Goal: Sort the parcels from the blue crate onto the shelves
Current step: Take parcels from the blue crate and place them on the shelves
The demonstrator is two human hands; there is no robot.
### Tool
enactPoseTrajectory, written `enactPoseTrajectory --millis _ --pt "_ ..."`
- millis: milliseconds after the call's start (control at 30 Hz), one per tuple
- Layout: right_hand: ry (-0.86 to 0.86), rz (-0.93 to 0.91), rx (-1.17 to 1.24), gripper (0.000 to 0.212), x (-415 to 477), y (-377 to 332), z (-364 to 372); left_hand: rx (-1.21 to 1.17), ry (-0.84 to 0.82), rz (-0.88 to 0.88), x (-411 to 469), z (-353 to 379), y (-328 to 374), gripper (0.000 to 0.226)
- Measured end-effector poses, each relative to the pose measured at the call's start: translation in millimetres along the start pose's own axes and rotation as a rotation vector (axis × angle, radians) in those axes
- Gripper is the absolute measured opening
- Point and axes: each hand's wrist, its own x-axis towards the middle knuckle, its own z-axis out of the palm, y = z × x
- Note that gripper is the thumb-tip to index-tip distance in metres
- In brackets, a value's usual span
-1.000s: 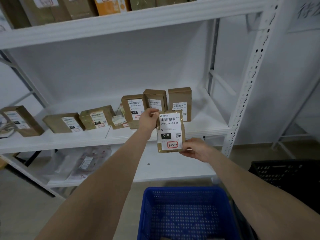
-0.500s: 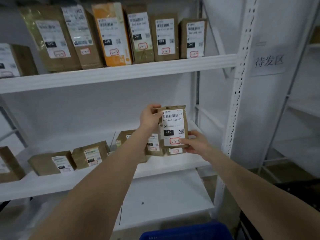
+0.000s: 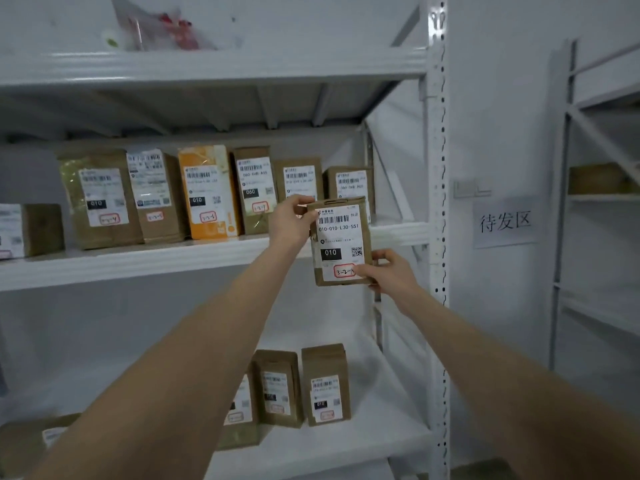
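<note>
Left hand (image 3: pixel 289 220): centre of the frame, at the end of a bare forearm that rises from the lower left. Its fingers are curled over the upper left corner of the parcel and grip it.
Right hand (image 3: pixel 388 271): just right of centre. Its thumb lies on the front of the parcel at the lower right corner and its fingers go behind, so it pinches that corner.
Parcel (image 3: pixel 341 240): brown, upright, held between both hands right of centre. Its white label faces the camera, with a barcode, a black "010" box and a red-ringed handwritten mark. It hangs in front of the middle shelf's front edge; whether it touches the shelf I cannot tell.
Post (image 3: pixel 438 202): white, with punched holes, running top to bottom right of the parcel.
Lower shelf (image 3: pixel 363 452): white, at the bottom centre; brown labelled packets (image 3: pixel 325 384) stand upright on it, partly behind the left forearm.
Middle shelf (image 3: pixel 138 261): left half of the frame, bearing a row of upright labelled packages, among them an orange one (image 3: pixel 207 192).
Top shelf (image 3: pixel 207 64): upper part of the frame, with a blurred clear plastic bag (image 3: pixel 156 26) on it.
Sign (image 3: pixel 505 221): white paper on the wall at the right, with three handwritten characters.
</note>
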Motion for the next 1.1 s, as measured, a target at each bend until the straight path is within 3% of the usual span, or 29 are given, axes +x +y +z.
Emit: enactPoseTrajectory --millis 167,433,667,833,933,1100 --pt "0.062 -0.113 -0.035 0.040 51 -35 -35 0.009 0.098 0.083 38 39 43 0.020" --pt "0.237 -0.220 -0.434 0.030 113 -55 -71 0.081 0.133 0.139 81 112 68 0.029" --pt "0.195 -0.202 -0.624 0.025 146 -51 -80 0.139 0.120 0.102 105 141 62 0.030" --pt "0.154 -0.196 -0.692 0.024 155 -51 -74 0.309 0.079 0.139 112 144 50 0.040" --pt "0.138 -0.193 -0.750 0.036 156 -56 -71 0.490 0.066 0.227 112 142 48 0.050" --pt "0.250 -0.401 -0.853 0.091 156 -88 -66 0.657 0.048 0.337 108 144 50 0.042"
